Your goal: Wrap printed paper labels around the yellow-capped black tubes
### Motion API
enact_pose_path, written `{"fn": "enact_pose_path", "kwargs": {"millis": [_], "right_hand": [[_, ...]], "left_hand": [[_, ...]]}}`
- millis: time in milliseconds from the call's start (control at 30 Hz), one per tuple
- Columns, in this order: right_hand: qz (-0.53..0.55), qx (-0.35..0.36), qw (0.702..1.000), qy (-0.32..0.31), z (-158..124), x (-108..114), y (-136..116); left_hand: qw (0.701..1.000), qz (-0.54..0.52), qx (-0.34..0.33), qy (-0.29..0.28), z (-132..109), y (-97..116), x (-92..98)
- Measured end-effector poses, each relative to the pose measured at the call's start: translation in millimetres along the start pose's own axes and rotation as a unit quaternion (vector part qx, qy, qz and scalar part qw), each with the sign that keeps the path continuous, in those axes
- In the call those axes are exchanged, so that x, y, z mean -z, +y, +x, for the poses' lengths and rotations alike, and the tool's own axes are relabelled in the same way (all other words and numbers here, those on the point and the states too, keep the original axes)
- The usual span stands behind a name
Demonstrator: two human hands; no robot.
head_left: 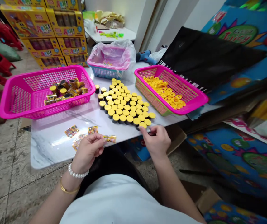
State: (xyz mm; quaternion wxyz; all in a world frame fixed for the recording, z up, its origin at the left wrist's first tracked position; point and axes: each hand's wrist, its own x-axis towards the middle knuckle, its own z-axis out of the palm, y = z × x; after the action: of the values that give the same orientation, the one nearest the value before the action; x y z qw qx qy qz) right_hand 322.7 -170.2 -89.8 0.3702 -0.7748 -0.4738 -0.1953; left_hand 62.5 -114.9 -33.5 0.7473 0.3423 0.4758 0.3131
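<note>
Between the thumb and forefinger of my left hand (91, 148) is a small yellow printed label (110, 138), above the table's front edge. Other printed labels (72, 131) lie on the tabletop beside that hand. My right hand (157, 140) is closed at the near corner of a cluster of short black containers with yellow caps (122, 118). Its thumb and fingers pinch a yellow-capped container (143, 125) there; the fingers partly hide its body. At the left, a pink basket (18, 104) holds several containers wrapped in printed labels (73, 92).
A pink basket (195, 100) of yellow rings (164, 91) stands right of the cluster. Behind are a plastic-lined basket (102, 72) and a blue power tool (145, 57). Yellow boxes (28, 23) are stacked at the back left. The marbled table (46, 152) ends just before my body.
</note>
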Motion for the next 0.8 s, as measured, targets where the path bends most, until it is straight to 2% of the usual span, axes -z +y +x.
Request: {"fn": "enact_pose_path", "kwargs": {"millis": [133,233,300,333,400,467,500,567,733,800], "right_hand": [[0.08,-0.06,0.995,-0.019,-4,-10,-6],[0.173,-0.128,0.976,-0.009,-6,-2,-13],[0.306,-0.197,0.931,-0.035,-6,8,-20],[0.384,-0.23,0.892,-0.067,-6,13,-24],[0.518,-0.279,0.793,-0.155,-7,19,-35],[0.599,-0.307,0.703,-0.23,-9,20,-48],[0.62,-0.317,0.671,-0.254,-10,19,-54],[0.638,-0.328,0.638,-0.279,-12,16,-65],[0.636,-0.326,0.621,-0.321,-11,15,-78],[0.636,-0.352,0.594,-0.344,-10,12,-78]], "left_hand": [[0.999,-0.004,0.013,-0.032,8,0,-9.7],[0.999,-0.026,0.022,-0.025,12,-1,-12.1],[0.998,-0.043,0.037,-0.021,15,-1,-13.0],[0.997,-0.051,0.045,-0.021,16,-1,-13.7],[0.996,-0.071,0.057,-0.02,18,1,-15.8],[0.994,-0.086,0.065,-0.023,20,2,-18.7],[0.993,-0.091,0.068,-0.026,20,3,-20.2],[0.992,-0.098,0.071,-0.033,20,3,-22.5],[0.994,-0.096,0.051,-0.022,16,4,-23.6],[0.994,-0.095,0.047,-0.016,15,4,-23.2]]}}
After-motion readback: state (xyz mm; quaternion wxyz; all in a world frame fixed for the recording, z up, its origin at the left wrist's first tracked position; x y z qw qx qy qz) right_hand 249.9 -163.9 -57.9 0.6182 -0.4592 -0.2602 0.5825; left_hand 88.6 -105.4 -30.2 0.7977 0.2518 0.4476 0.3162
